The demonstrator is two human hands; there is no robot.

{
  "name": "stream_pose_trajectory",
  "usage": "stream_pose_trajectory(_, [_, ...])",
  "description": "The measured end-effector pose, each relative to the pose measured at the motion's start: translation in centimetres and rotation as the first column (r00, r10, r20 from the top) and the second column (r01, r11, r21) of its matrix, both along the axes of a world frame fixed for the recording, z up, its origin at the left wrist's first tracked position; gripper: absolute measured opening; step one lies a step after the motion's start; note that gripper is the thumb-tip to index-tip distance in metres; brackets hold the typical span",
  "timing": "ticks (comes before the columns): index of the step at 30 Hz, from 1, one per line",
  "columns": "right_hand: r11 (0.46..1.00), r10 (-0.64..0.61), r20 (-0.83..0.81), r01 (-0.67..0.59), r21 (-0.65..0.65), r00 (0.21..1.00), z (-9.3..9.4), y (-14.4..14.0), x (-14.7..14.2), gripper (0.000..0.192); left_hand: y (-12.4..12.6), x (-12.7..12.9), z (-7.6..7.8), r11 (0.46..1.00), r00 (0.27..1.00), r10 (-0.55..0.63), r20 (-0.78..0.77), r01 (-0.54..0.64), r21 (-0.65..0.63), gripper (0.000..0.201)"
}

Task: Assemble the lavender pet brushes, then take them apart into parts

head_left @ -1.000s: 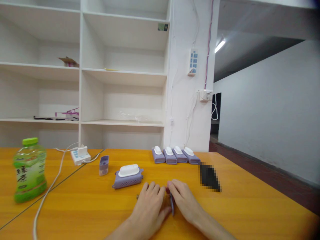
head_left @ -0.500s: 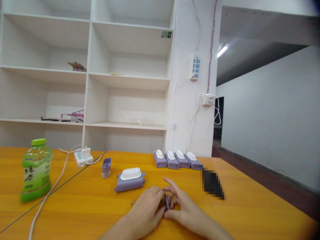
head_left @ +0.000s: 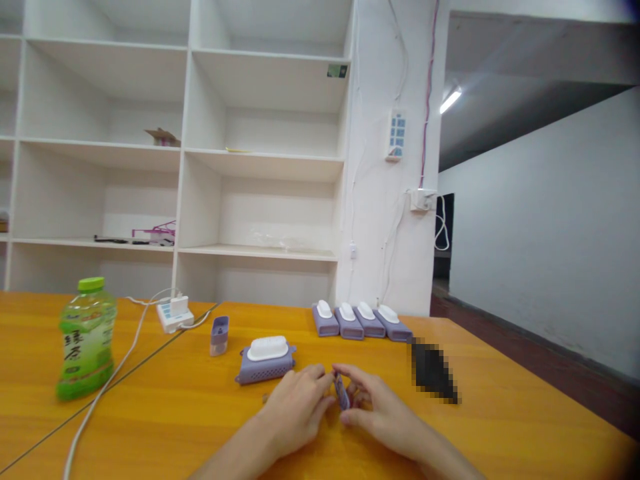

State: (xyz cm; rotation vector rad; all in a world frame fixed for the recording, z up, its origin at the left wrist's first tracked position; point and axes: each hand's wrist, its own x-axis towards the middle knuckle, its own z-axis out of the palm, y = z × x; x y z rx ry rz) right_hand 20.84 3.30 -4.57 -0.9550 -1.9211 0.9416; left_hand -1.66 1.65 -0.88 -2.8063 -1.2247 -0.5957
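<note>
My left hand [head_left: 295,410] and my right hand [head_left: 377,413] meet low on the orange table [head_left: 500,427], both pinching a small thin purple part [head_left: 342,392] that stands on edge between the fingertips. Just beyond my left hand lies a purple case with a white ribbed top [head_left: 266,359]. A tiny dark piece [head_left: 265,399] rests on the table left of my left hand.
Several purple cases with white tops [head_left: 361,321] line the table's far edge. A small purple cup-like part [head_left: 219,335], a white power strip [head_left: 175,313] with cable, a green drink bottle [head_left: 86,338] and a dark blurred object [head_left: 433,370] stand around. White shelving [head_left: 185,153] rises behind.
The view has shifted, sliding everything slightly right. My fingers have re-gripped the thin purple part, now raised and tilted between both hands' fingertips instead of held low near the table.
</note>
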Motion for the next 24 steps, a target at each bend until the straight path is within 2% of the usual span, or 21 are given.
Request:
stream_pose_trajectory(9, [0.989, 0.065, -0.162, -0.085, -0.119, 0.985, 0.1, 0.2, -0.5, 0.07, -0.1, 0.1, 0.2, 0.994, 0.988, 0.05, 0.145, -0.035, -0.107, 0.02])
stream_pose_trajectory(11, [0.995, 0.05, -0.123, -0.06, -0.08, 0.991, 0.2, 0.1, -0.4, 0.071, 0.0, 0.2, 0.1, 0.987, 0.977, 0.055, 0.208, -0.022, -0.157, 0.018])
stream_pose_trajectory(15, [0.991, -0.051, 0.088, 0.039, 0.126, 0.995, 0.6, -0.7, 0.1, 0.072, 0.4, 0.4, -0.1, 0.965, 0.948, 0.078, 0.31, 0.006, -0.262, 0.02])
stream_pose_trajectory(18, [0.978, -0.09, 0.167, 0.055, 0.203, 0.982, 0.6, -0.9, 0.4, 0.073, 0.9, 0.5, -0.1, 0.933, 0.927, 0.082, 0.366, 0.057, -0.354, 0.024])
stream_pose_trajectory(24, [0.99, -0.031, 0.116, 0.015, 0.14, 0.993, 0.3, -0.8, 0.1, 0.075, 1.6, 0.0, 0.2, 0.819, 0.876, 0.13, 0.465, 0.169, -0.549, 0.028])
